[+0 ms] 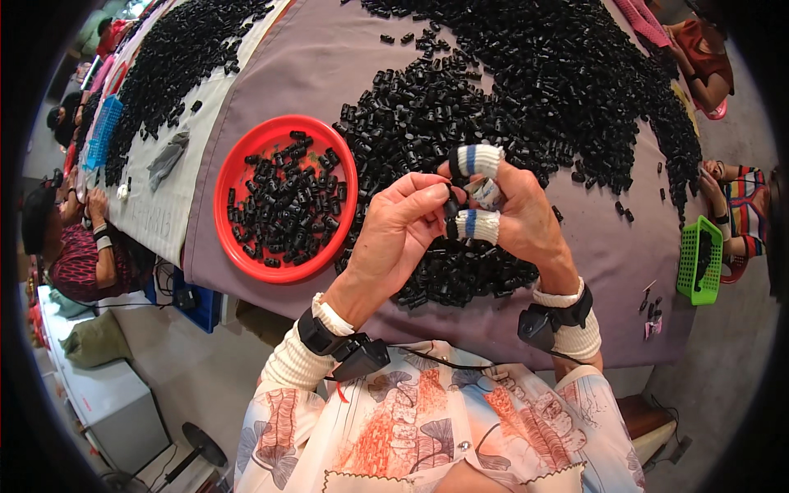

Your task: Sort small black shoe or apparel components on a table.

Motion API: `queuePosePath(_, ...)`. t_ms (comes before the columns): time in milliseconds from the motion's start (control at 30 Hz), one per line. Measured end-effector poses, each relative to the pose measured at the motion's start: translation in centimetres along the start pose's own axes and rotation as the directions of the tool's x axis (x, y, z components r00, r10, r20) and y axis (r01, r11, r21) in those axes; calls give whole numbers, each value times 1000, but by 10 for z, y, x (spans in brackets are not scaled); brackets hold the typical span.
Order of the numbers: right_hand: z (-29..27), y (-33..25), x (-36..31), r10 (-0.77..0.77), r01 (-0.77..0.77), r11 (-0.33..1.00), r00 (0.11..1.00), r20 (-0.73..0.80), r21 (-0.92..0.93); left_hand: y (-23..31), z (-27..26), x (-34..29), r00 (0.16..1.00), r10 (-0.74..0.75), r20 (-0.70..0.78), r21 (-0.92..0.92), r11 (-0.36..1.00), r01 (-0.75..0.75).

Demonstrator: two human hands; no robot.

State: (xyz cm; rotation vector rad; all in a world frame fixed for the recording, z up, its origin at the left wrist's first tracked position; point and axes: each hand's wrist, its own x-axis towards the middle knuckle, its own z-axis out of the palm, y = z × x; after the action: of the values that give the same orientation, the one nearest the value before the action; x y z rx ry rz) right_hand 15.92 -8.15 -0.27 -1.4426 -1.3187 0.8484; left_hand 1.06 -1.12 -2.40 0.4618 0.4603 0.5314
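My left hand (388, 234) and my right hand (532, 220) meet above the near edge of a large pile of small black cylindrical plastic parts (460, 107). Between their fingertips is one small black part (450, 205), pinched from both sides. White knitted covers with blue and black bands (478, 223) wrap fingers of the right hand, and another wrapped finger looks patterned or taped. The left fingers are bare. To the left of my hands lies a round red tray (223, 201) with many similar black parts in it.
The mauve cloth-covered table (271, 78) spreads ahead. At right stands a green basket (685, 261), near a few small tools (651, 311). A pale table at left holds more black parts (156, 90) and a blue basket (105, 123). Other people sit on both sides.
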Motion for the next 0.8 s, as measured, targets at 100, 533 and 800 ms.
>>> queuePosePath(100,-2,1,-1,3,-3,1000,999,41,-23,-2,2,1,999,38,-11,36,999,-37)
queuePosePath(533,0,14,-4,112,-123,883,992,50,453,-4,2,0,999,-11,31,-8,1000,11)
queuePosePath(800,9,9,-3,149,-110,812,989,-21,573,-3,6,0,998,-2,58,-15,1000,3)
